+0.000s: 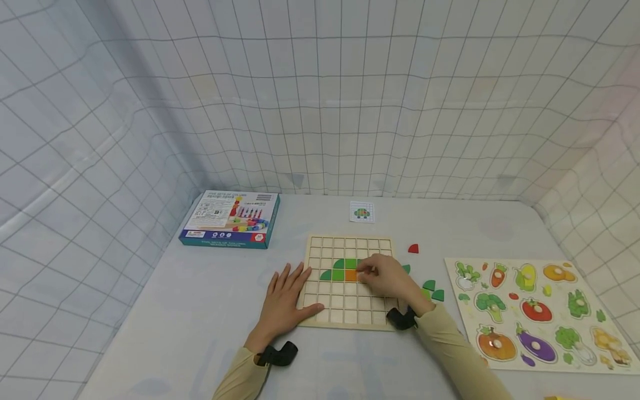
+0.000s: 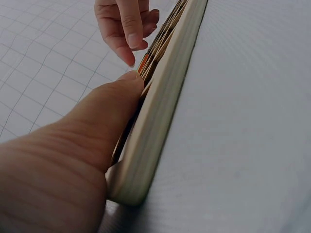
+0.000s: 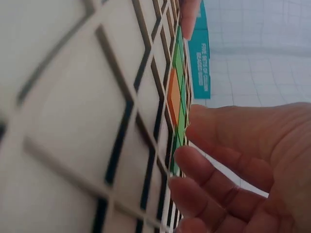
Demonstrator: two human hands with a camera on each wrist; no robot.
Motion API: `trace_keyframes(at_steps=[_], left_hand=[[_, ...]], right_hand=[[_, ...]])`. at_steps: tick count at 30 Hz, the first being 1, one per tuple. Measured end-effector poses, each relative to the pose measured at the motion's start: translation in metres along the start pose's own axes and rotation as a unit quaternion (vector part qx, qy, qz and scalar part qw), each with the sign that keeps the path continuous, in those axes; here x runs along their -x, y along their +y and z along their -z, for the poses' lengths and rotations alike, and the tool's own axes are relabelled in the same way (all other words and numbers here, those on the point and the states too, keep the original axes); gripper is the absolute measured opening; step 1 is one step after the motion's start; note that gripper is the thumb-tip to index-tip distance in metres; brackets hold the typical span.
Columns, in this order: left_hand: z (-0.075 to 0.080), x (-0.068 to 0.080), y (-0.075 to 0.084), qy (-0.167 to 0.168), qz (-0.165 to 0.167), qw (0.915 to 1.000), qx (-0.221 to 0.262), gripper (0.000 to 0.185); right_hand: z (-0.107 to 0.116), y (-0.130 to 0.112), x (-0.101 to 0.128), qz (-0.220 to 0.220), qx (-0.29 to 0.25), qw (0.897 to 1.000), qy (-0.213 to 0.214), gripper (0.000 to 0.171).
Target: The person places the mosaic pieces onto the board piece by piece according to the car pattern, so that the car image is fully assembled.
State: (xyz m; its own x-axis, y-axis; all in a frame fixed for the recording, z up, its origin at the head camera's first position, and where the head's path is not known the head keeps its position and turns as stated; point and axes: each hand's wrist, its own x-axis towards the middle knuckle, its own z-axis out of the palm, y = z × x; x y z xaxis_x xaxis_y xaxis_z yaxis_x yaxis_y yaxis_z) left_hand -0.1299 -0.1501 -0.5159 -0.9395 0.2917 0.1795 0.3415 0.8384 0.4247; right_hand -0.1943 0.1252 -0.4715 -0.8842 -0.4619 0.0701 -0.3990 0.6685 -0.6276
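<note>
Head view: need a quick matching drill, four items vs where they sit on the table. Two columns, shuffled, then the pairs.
Things:
1. teal game box
2. pattern card
3. vegetable peg puzzle
4. red quarter-circle piece

Places:
A. just off the wooden grid board's far right corner
B. far left, near the netting wall
C. right side of the table
D. beyond the board's far edge, in the middle

Pairs: 1-B, 2-D, 3-C, 4-A
</note>
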Motion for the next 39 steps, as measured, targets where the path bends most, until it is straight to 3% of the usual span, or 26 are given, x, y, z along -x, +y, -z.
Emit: trace_keyframes(at_steps=[7, 12, 16, 22, 30, 39], left_hand=[[0.000, -0.001, -0.001, 0.004, -0.002, 1.0000, 0.001, 0.089], [0.001, -0.001, -0.001, 0.017, -0.009, 0.9998, -0.001, 0.088], [0.000, -0.001, -0.002, 0.023, -0.012, 0.9996, -0.004, 0.087], [0.002, -0.001, -0.001, 0.015, -0.008, 0.9999, -0.002, 0.087], [0.002, -0.001, -0.001, 0.000, 0.003, 1.0000, 0.004, 0.089], [0.000, 0.000, 0.000, -0.002, 0.006, 1.0000, 0.001, 0.089]], right_hand=[[0.035, 0.023, 0.009, -0.011, -0.020, 0.999, 0.036, 0.010], [0.058, 0.048, 0.010, -0.043, 0.013, 0.996, 0.073, 0.014], [0.069, 0.063, 0.010, -0.082, 0.040, 0.993, 0.079, 0.022], [0.071, 0.076, 0.010, -0.096, 0.062, 0.992, 0.058, 0.031], [0.068, 0.080, 0.011, -0.089, 0.106, 0.989, 0.053, 0.026], [0.068, 0.072, 0.012, -0.155, 0.122, 0.978, 0.069, 0.020]])
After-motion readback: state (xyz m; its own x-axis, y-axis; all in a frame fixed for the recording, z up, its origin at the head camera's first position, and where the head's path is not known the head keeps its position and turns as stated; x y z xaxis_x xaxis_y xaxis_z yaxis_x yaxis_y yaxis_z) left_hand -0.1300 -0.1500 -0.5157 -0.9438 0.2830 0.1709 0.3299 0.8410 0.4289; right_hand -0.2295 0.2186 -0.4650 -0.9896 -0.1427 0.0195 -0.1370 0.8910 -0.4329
